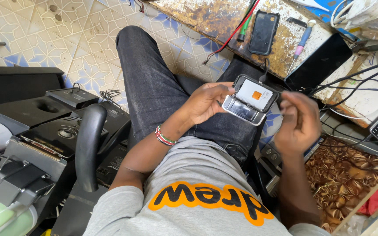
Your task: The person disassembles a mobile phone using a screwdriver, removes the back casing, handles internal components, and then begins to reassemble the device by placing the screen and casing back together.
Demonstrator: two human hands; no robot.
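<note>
My left hand (206, 101) holds a small opened phone (251, 98) over my lap; its back is off, showing a white battery with an orange patch and a silver lower part. A black cable runs from the phone's top end toward the bench. My right hand (299, 121) hovers just to the right of the phone, fingers loosely curled and blurred, and whether it pinches anything is unclear. A beaded bracelet (165, 136) circles my left wrist.
A worn workbench (224, 17) ahead carries a black phone (263, 32), a green-handled tool (244, 27) and a pink-and-blue screwdriver (302, 43). Black electronic boxes (62, 131) and a chair armrest (88, 144) crowd my left. Cables and a patterned surface (342, 175) lie right.
</note>
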